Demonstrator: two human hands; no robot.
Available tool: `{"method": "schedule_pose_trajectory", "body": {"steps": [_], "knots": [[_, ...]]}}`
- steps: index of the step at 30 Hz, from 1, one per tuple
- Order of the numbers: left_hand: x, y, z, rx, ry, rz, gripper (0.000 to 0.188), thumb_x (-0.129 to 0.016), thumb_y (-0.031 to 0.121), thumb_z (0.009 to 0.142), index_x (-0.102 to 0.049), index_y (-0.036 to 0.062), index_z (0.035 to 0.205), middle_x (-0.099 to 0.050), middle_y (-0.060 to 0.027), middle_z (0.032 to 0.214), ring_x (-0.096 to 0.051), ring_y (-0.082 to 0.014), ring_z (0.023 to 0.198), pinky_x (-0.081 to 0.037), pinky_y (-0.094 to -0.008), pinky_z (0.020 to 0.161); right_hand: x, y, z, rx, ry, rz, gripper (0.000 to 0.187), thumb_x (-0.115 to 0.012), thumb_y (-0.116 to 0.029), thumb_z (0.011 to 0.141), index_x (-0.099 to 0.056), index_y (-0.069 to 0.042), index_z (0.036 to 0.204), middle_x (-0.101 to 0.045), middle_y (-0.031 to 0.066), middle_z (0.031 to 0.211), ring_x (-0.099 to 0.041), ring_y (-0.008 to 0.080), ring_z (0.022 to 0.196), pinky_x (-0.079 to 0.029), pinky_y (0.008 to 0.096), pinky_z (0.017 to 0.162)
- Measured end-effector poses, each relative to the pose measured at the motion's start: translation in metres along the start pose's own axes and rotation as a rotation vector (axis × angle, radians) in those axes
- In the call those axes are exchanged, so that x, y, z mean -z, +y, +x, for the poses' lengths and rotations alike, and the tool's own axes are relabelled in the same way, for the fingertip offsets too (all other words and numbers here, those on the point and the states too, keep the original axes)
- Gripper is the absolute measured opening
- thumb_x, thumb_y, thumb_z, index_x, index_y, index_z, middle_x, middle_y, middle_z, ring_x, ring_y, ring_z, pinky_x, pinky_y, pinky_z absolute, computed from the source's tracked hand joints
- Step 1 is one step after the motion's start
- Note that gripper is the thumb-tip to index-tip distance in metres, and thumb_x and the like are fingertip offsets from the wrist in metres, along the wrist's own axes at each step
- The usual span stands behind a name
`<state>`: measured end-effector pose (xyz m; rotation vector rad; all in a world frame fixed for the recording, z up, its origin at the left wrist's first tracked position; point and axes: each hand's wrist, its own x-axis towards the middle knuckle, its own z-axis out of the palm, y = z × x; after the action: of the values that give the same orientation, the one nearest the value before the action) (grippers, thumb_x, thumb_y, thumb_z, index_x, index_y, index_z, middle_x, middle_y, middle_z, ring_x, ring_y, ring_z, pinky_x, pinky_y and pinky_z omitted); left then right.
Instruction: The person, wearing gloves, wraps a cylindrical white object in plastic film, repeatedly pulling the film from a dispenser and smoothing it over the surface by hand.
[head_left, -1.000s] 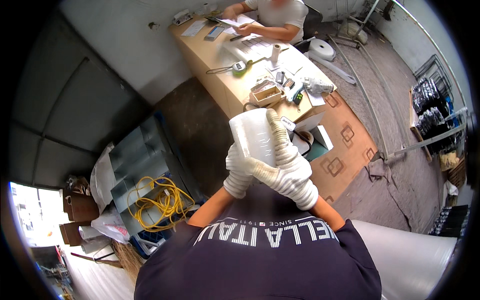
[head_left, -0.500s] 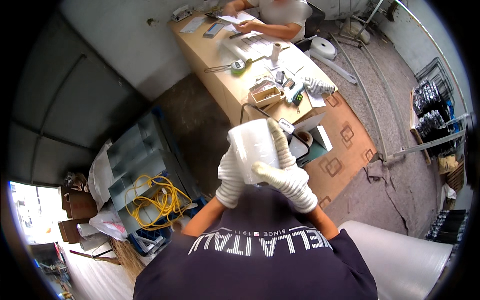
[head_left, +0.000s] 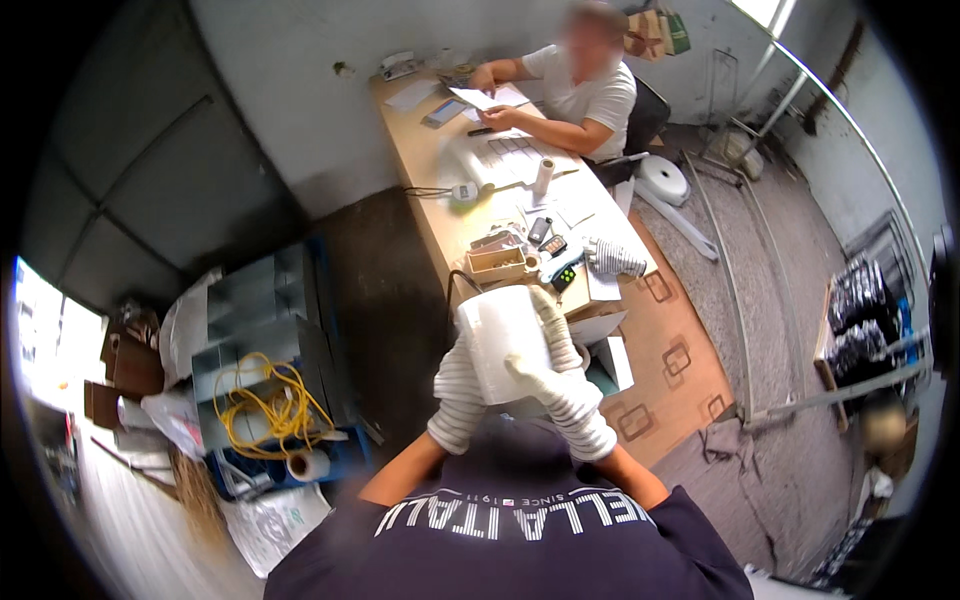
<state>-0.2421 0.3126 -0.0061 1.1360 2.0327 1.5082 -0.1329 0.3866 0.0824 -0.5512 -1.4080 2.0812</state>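
Observation:
In front of my chest I hold a thick whitish roll that looks like plastic film [head_left: 497, 335], tilted slightly, with a glossy surface. My left hand [head_left: 458, 375], in a ribbed white knit glove, supports its left side; its fingers are mostly hidden behind the roll. On the other side my right hand [head_left: 560, 365], gloved alike, is closed round the roll, with the thumb across its front and the fingers along its right edge. Beyond the roll stands a wooden desk [head_left: 425, 150], its near end partly covered by the roll.
A co-worker [head_left: 590, 105] sits at the desk's far side holding papers. A small box [head_left: 497, 263], remotes and a striped glove [head_left: 614, 257] lie on the desk. Grey metal bins [head_left: 255, 305] with a yellow cable [head_left: 270, 410] stand left. A metal frame [head_left: 730, 290] is at right.
The view has tilted up, showing more of the co-worker and wall. The roll stays in both hands, now lower in the picture. The big film roll at lower right has mostly left the view.

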Motion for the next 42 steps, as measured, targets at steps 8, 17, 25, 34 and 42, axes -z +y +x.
{"method": "schedule_pose_trajectory", "body": {"steps": [8, 17, 25, 34, 42], "knots": [[-0.079, 0.011, -0.031, 0.057, 0.396, -0.034, 0.036, -0.053, 0.015, 0.083, -0.051, 0.0044, 0.117, -0.063, -0.0186, 0.091, -0.062, -0.0319, 0.081, -0.049, -0.0367, 0.074, 0.076, -0.024, -0.001, -0.27, -0.217, -0.028, 0.076, -0.064, -0.013, 0.076, -0.025, -0.004, 0.14, -0.043, 0.011, 0.129, -0.045, 0.0206, 0.114, -0.037, 0.032, 0.095], [-0.036, 0.073, -0.127, 0.045, 1.204, -0.101, 0.04, -0.06, 0.016, 0.083, -0.05, 0.0053, 0.12, -0.063, -0.0105, 0.103, -0.059, -0.0181, 0.099, -0.045, -0.0265, 0.083, -0.024, -0.029, 0.001, -0.307, -1.178, -0.031, 0.095, -0.072, -0.041, 0.066, -0.025, 0.001, 0.138, -0.044, 0.0167, 0.128, -0.044, 0.0269, 0.118, -0.033, 0.0371, 0.1], [0.022, 0.18, -0.206, 0.172, 1.446, 0.344, 0.064, -0.037, 0.05, 0.09, -0.024, 0.0095, 0.137, -0.037, -0.0086, 0.135, -0.04, -0.0229, 0.122, -0.037, -0.0379, 0.098, -0.135, -0.094, -0.062, -0.151, -1.825, 0.178, 0.093, -0.076, -0.035, 0.069, -0.025, -0.005, 0.14, -0.048, 0.0158, 0.125, -0.045, 0.0243, 0.116, -0.034, 0.0325, 0.098], [0.047, 0.036, -0.143, 0.038, 1.241, 0.918, 0.041, -0.043, 0.037, 0.091, -0.05, 0.0018, 0.111, -0.06, -0.0084, 0.102, -0.059, -0.0158, 0.089, -0.047, -0.0281, 0.08, -0.114, -0.049, -0.003, -0.453, -1.339, 0.06, 0.09, -0.073, -0.034, 0.071, -0.024, -0.001, 0.139, -0.045, 0.013, 0.127, -0.042, 0.0215, 0.118, -0.031, 0.0323, 0.1], [0.027, 0.023, -0.072, 0.191, 0.65, -0.331, 0.046, -0.068, 0.021, 0.079, -0.047, 0.0006, 0.116, -0.062, -0.0082, 0.104, -0.061, -0.0158, 0.091, -0.049, -0.0274, 0.078, -0.03, 0.0, 0.065, -0.468, -0.859, -0.075, 0.079, -0.065, -0.041, 0.078, -0.028, -0.008, 0.14, -0.037, 0.0117, 0.135, -0.031, 0.022, 0.127, -0.024, 0.0325, 0.105]]}}
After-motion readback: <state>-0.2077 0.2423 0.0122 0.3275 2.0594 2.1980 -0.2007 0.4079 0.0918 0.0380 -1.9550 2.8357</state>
